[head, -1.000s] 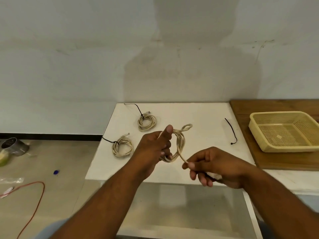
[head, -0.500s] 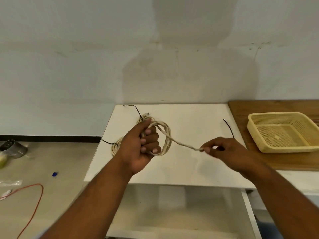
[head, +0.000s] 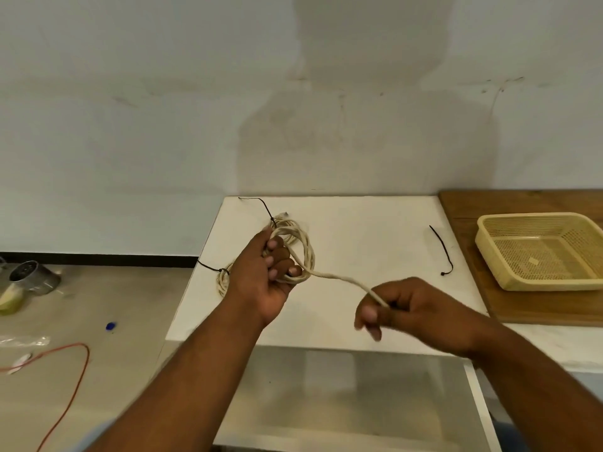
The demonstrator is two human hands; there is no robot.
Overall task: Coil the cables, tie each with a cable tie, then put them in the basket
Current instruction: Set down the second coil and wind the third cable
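My left hand (head: 264, 275) grips a cream cable coil (head: 306, 252) above the white table (head: 359, 243). The cable's loose end (head: 346, 280) runs right and down to my right hand (head: 408, 308), which pinches it between thumb and fingers. Two other cream coils lie on the table, each tied with a black cable tie: one (head: 287, 223) just behind my left hand, one (head: 223, 282) mostly hidden by my left wrist. A loose black cable tie (head: 443, 249) lies right of centre. The yellow basket (head: 489, 246) sits on a wooden board at the right.
The wooden board (head: 470, 216) adjoins the table's right side. On the floor at the left lie an orange cable (head: 76, 370), a metal can (head: 29, 275) and a small blue object (head: 111, 326). A wall stands close behind the table.
My right hand swung out to the right with the cable end, then came down and nearer to me. My left hand turned the coil and holds it further back.
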